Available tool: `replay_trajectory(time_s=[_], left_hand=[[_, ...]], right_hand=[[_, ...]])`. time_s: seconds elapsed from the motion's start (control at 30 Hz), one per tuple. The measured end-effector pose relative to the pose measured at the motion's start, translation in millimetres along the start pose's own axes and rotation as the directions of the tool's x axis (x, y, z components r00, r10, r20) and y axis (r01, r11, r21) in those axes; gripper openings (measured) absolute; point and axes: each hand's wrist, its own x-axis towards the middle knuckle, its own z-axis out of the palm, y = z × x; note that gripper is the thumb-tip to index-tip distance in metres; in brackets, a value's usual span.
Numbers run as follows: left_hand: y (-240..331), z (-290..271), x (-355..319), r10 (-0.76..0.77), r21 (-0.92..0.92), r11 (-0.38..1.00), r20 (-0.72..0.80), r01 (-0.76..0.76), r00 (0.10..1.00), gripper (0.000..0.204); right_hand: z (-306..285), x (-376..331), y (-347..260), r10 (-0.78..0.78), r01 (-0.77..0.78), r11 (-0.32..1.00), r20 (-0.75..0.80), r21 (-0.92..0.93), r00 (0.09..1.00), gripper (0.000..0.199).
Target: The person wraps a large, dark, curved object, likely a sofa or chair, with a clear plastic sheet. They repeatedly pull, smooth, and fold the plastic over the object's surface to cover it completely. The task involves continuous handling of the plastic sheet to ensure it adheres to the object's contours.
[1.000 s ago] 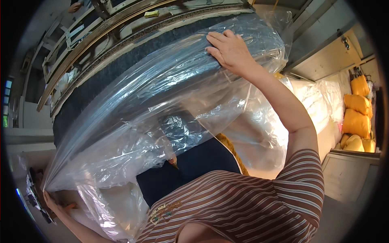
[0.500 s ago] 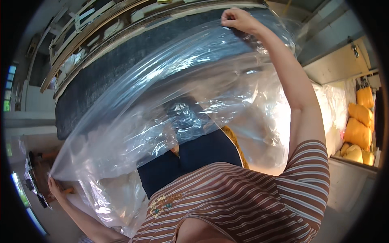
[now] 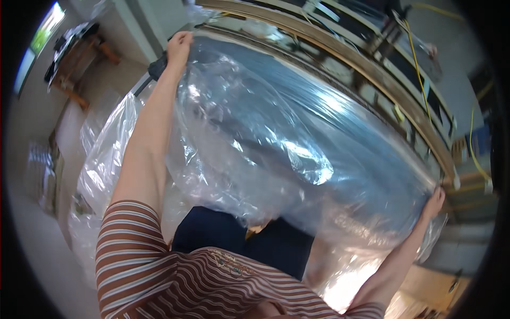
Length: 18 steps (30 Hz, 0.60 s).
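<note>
A large sheet of clear plastic film (image 3: 239, 143) is stretched between my two hands and hangs in folds down in front of my legs. It lies over a long dark panel (image 3: 276, 80). My left hand (image 3: 179, 47) is closed on the film at the panel's upper left corner. Far to the right, my right hand (image 3: 435, 202) pinches the film's other edge, near the panel's right end. The fingertips of both hands are partly hidden by the film and the hands themselves.
A wooden frame (image 3: 372, 69) with rails and a yellow cord (image 3: 417, 64) runs behind the panel. At the far left stands a small brown wooden table (image 3: 79, 69) with dark things on it. More crumpled film (image 3: 106, 159) hangs to the left, beside my arm.
My left hand has risen from the low left to the panel's far left corner with the film. My right hand now sits at the panel's right end. The view has turned.
</note>
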Motion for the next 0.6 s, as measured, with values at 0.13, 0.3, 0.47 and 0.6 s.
replay_trajectory(time_s=[0.13, 0.3, 0.47, 0.6], left_hand=[[-2, 19, 23, -0.016, -0.303, 0.952, 0.067, 0.035, 0.998, 0.020], [-3, 45, 45, -0.011, -0.239, 0.970, 0.099, 0.034, 0.995, 0.024], [10, 54, 48, -0.017, -0.088, 0.996, 0.083, 0.025, 0.996, 0.022], [21, 63, 49, -0.094, -0.003, 0.996, 0.079, 0.094, 0.992, 0.023]], right_hand=[[5, 24, 25, -0.006, -0.004, 0.992, 0.076, 0.128, 0.997, 0.037], [14, 34, 20, 0.013, -0.014, 1.000, 0.118, 0.007, 0.993, 0.035], [19, 37, 20, 0.009, -0.012, 0.999, 0.073, 0.037, 0.997, 0.037], [14, 50, 36, -0.065, 0.066, 0.997, 0.027, -0.041, 0.998, 0.037]])
